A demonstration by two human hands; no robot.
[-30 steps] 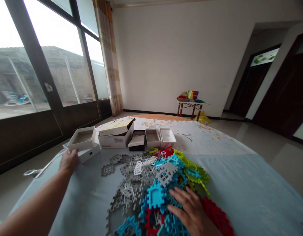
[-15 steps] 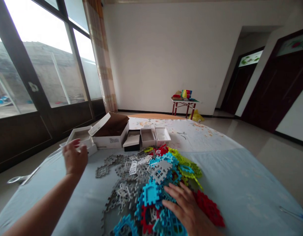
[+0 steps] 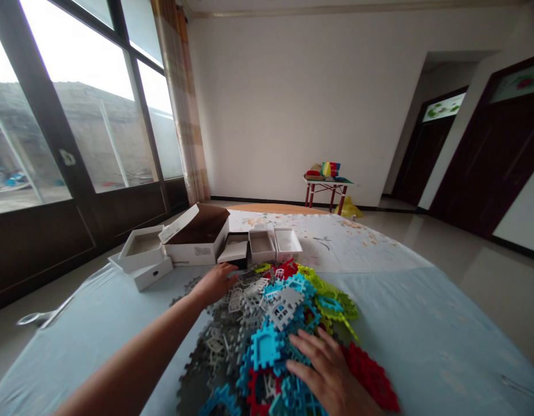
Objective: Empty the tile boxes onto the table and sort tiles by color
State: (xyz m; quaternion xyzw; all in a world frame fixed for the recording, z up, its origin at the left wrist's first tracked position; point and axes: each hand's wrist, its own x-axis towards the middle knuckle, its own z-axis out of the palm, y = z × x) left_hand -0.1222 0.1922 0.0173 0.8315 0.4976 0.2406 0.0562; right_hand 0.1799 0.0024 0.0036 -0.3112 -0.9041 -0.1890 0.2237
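A heap of toothed plastic building tiles point(image 3: 284, 312) in grey, white, blue, red and yellow-green lies on a pale blue cloth point(image 3: 422, 329). My right hand point(image 3: 329, 370) rests flat on the blue and red tiles near me, fingers spread. My left hand point(image 3: 215, 283) reaches across to the far left edge of the heap, over the grey and white tiles, just in front of a small black box point(image 3: 236, 249). Its fingers are curled down and hidden from view.
Several open cardboard boxes stand in a row at the back: a white tray and lid point(image 3: 142, 254), a larger box with its lid raised point(image 3: 197, 234), two small white trays point(image 3: 275, 244). A metal tool point(image 3: 37, 316) lies at the left edge. A small red-legged table point(image 3: 329, 188) stands by the far wall.
My left hand has left the white box at the far left and swung right to the grey tiles. The larger box's lid now stands raised. My right hand has stayed put.
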